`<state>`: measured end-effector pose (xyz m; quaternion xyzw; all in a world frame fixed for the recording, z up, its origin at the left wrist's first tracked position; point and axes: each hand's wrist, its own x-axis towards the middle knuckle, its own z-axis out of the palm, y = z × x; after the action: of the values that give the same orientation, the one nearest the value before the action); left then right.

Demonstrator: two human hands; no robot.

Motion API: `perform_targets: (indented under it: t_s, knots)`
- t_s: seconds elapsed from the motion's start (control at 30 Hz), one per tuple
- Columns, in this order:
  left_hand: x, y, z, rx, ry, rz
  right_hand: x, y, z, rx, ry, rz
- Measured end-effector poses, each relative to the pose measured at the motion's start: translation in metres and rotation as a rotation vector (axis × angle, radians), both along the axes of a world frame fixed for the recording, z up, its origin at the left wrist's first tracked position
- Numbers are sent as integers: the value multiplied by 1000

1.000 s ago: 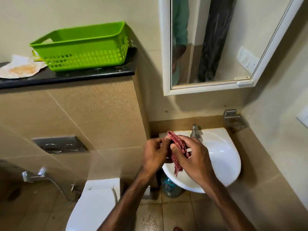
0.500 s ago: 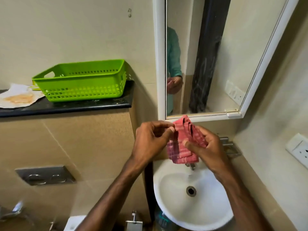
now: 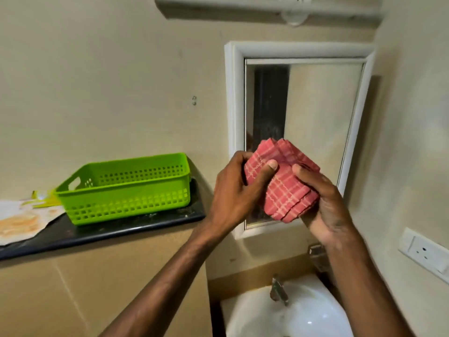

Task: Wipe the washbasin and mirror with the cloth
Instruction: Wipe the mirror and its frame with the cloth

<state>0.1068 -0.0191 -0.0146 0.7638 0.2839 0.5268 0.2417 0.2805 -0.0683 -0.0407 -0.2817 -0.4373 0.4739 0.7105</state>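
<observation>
A red checked cloth [image 3: 285,186], folded into a thick pad, is held up in front of the lower part of the white-framed mirror [image 3: 320,113]. My left hand [image 3: 237,190] grips its left side with the thumb pressed on the front. My right hand [image 3: 325,203] cups its right side and underside, thumb on top. The white washbasin [image 3: 303,317] with a metal tap [image 3: 278,289] sits below, at the bottom edge of the view.
A green plastic basket [image 3: 126,188] stands on a dark shelf [image 3: 136,227] to the left, beside crumpled paper [image 3: 21,221]. A wall socket [image 3: 425,251] is at the right. A light fitting [image 3: 294,15] hangs above the mirror.
Both hands have lifted the cloth from over the basin up to the mirror's lower half, folding it into a pad. The view has tilted upward.
</observation>
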Motion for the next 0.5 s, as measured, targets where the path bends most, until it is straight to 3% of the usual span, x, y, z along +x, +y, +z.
perform_targets:
  t_s: [0.17, 0.33, 0.5]
  knots:
    - [5, -2, 31, 61, -138, -23, -31, -7, 11, 180, 298, 222]
    - [13, -2, 47, 142, -58, -22, -51, -5, 34, 201, 343, 136]
    - [9, 27, 89, 436, -45, 312, -58, 10, 87, 183, 311, -91]
